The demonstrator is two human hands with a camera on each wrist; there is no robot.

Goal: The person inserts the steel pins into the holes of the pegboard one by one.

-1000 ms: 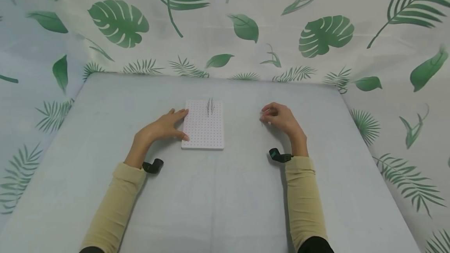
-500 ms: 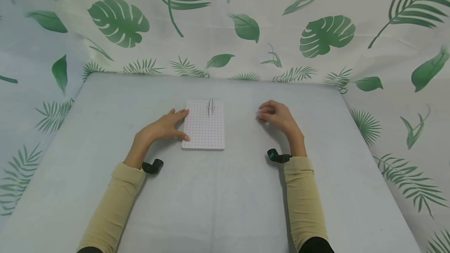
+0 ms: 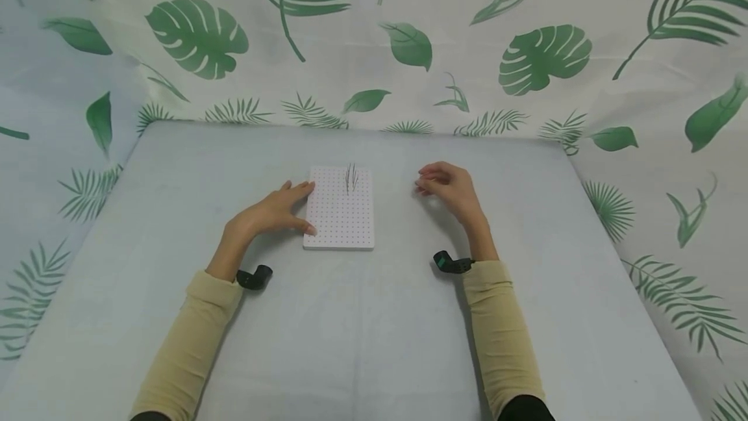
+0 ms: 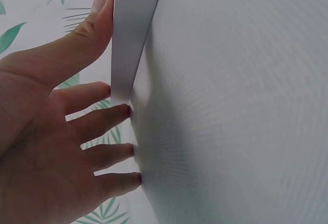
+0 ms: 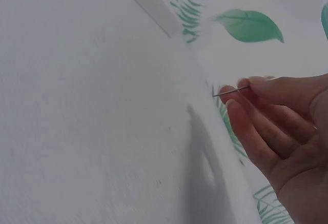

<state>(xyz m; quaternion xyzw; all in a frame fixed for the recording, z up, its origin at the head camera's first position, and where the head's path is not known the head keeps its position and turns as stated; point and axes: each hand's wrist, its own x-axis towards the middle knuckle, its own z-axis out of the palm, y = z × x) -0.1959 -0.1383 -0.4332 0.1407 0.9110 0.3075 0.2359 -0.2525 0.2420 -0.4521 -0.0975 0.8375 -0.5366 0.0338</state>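
A white board with rows of small holes [image 3: 339, 219] lies flat on the table. Several thin dark pins [image 3: 351, 179] stand up from its far part. My left hand [image 3: 270, 212] is spread along the board's left side, thumb and index fingertip touching its edge; in the left wrist view the fingers [image 4: 102, 121] are fairly straight beside the board's side wall [image 4: 130, 29]. To the right of the board, my right hand [image 3: 450, 187] is raised over the table. In the right wrist view its thumb and fingertips pinch a thin metal pin [image 5: 230, 91], one end sticking out toward the board's side.
The white-covered table [image 3: 350, 330] reaches back to a hanging cloth with green leaf prints [image 3: 409, 44]. A black wrist camera [image 3: 255, 277] sits on the left wrist and another black wrist camera [image 3: 452, 262] on the right, both low over the table.
My right hand has moved left and slightly away from me, closer to the board, still pinching the pin. The left hand and the board have stayed almost in place.
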